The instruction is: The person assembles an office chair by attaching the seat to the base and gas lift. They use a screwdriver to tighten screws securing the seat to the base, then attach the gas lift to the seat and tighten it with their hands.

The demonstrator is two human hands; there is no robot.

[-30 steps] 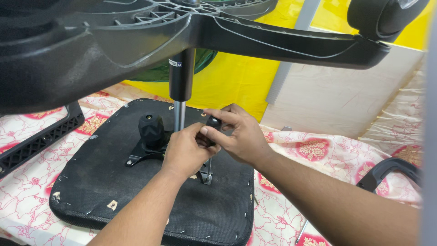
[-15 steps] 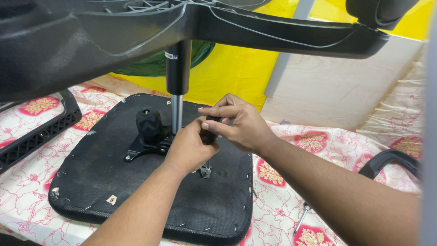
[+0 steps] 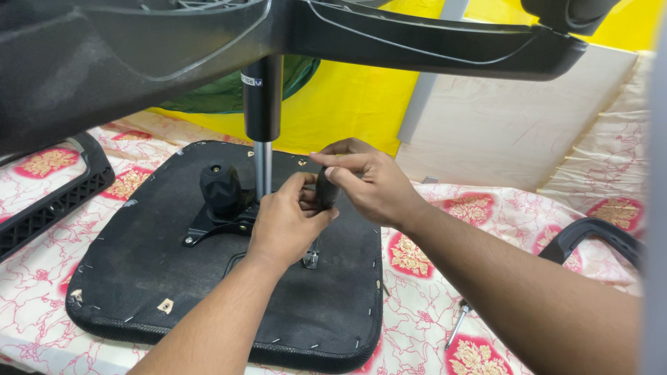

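A: Where are the two hands?

B: Both meet over the middle of the upturned black chair seat with stapled fabric underside (image 3: pixel 139 278), which lies flat on the white cloth with red floral print (image 3: pixel 445 326). The left hand (image 3: pixel 285 222) comes in from the near side, fingers curled, its fingertips pinching the lower end of a small black plastic lever handle (image 3: pixel 325 187). The right hand (image 3: pixel 372 184) reaches in from the right and wraps thumb and fingers around the top of the same handle.

A: And the handle itself?

B: It stands roughly upright just right of the shiny metal gas-lift rod (image 3: pixel 262 170), above the black metal mechanism plate (image 3: pixel 215 226) bolted to the seat. A round black plastic knob (image 3: pixel 219 186) sits on the plate's left.

A: What else is about?

B: The black plastic chair base (image 3: pixel 417 42) spreads overhead. A black mesh-patterned armrest (image 3: pixel 48 201) lies far left, another curved black armrest (image 3: pixel 590 236) right, and a slim metal screwdriver (image 3: pixel 456 325) rests on the cloth near right.
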